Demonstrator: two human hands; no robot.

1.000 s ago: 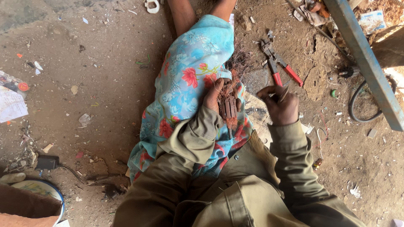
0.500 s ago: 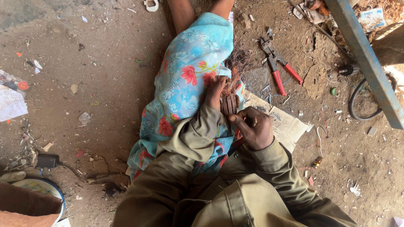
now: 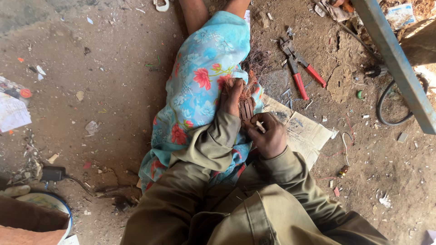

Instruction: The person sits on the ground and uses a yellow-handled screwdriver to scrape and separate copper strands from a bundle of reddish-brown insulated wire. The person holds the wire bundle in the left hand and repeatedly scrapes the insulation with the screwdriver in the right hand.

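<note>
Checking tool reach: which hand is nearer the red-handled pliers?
Right. The right hand works at the copper wire bundle, below-left of the pliers lying on the ground. The left hand grips the bundle farther left, over the floral cloth.

A bare dirt floor (image 3: 104, 113) carries everything here. Red-handled pliers (image 3: 299, 72) lie on it at the upper right, beside a flattened sheet of cardboard (image 3: 309, 136). A dark loop of cable (image 3: 386, 106) curls near a blue metal beam (image 3: 395, 59). Paper scraps (image 3: 13, 113) sit at the left edge, and a blue-rimmed bowl (image 3: 43, 204) stands at the lower left.
</note>
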